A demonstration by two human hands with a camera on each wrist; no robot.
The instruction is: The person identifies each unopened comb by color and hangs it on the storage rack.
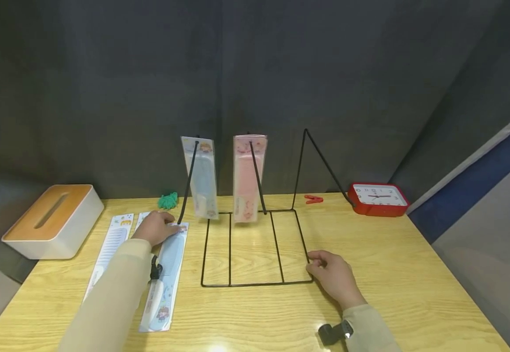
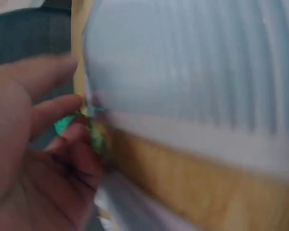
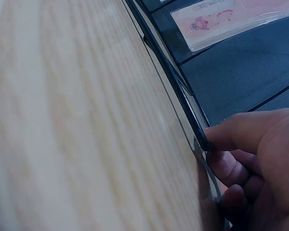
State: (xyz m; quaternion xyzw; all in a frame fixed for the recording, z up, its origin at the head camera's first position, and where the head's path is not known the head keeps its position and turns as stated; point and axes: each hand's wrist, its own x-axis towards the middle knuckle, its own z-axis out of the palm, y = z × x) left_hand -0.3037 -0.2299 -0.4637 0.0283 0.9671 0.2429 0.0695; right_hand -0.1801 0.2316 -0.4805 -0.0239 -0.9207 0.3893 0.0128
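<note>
"What do you see worn, from over there?"

"On my screen, a long, plain beige left sleeve (image 1: 109,298) and a matching right sleeve (image 1: 371,328), both ending at the wrist."

"And the wrists?"

"I make out a compact black left wrist unit (image 1: 155,268) and a black right wrist unit (image 1: 334,334), blocky, with a glossy patch. The left hand (image 1: 155,228) and right hand (image 1: 335,277) are bare."
</note>
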